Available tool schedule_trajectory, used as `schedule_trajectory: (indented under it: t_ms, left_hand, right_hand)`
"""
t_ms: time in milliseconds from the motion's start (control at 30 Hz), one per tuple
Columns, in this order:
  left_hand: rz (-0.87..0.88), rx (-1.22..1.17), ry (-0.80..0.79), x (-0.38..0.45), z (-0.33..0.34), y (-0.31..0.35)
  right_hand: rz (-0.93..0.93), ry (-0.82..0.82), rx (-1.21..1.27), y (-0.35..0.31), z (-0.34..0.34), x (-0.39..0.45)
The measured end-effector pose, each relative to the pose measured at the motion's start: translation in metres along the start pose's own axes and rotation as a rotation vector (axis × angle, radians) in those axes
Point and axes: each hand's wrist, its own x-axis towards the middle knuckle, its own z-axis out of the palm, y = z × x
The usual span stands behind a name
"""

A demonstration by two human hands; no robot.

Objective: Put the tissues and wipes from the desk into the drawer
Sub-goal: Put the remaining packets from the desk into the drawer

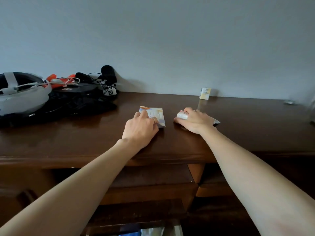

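On the dark wooden desk (238, 126) my left hand (141, 126) lies on a flat pale pack of wipes (157, 114), fingers curled over its near edge. My right hand (194, 120) covers a small white tissue pack (182, 114); its ends stick out on both sides of the hand. A third small yellow-white tissue pack (205, 93) stands upright by the wall at the back right. Below the desk edge an open drawer (150, 186) shows between my forearms.
A pile of gear fills the back left: a white headset (22, 96), black cases and cables, a black microphone (109, 74). A small clear object (289, 101) sits at the far right by the wall.
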Motion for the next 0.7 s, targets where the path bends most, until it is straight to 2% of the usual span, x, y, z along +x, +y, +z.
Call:
schedule_trajectory:
  t_ms: [200,333,400,500,600,700]
  left_hand:
    - [0.050,-0.067,0.058,-0.007,-0.006,-0.003]
    - [0.098,-0.141,0.278,-0.042,-0.019,0.012]
    - [0.101,-0.135,0.316,-0.076,-0.019,0.030]
    - [0.070,-0.190,0.346,-0.129,-0.017,0.044]
    - [0.055,-0.255,0.448,-0.173,-0.028,0.041]
    - [0.098,-0.288,0.519,-0.216,-0.032,0.036]
  right_hand:
    - [-0.254,0.141,-0.022,0.011,-0.005,-0.053]
    - [-0.359,0.428,-0.048,0.023,0.009,-0.112]
    - [-0.368,0.549,-0.004,0.024,0.019,-0.137]
    - [-0.454,0.525,0.142,0.027,0.024,-0.166]
    - [-0.493,0.421,0.142,0.038,0.018,-0.182]
    - [-0.493,0.432,0.167,0.041,0.013,-0.197]
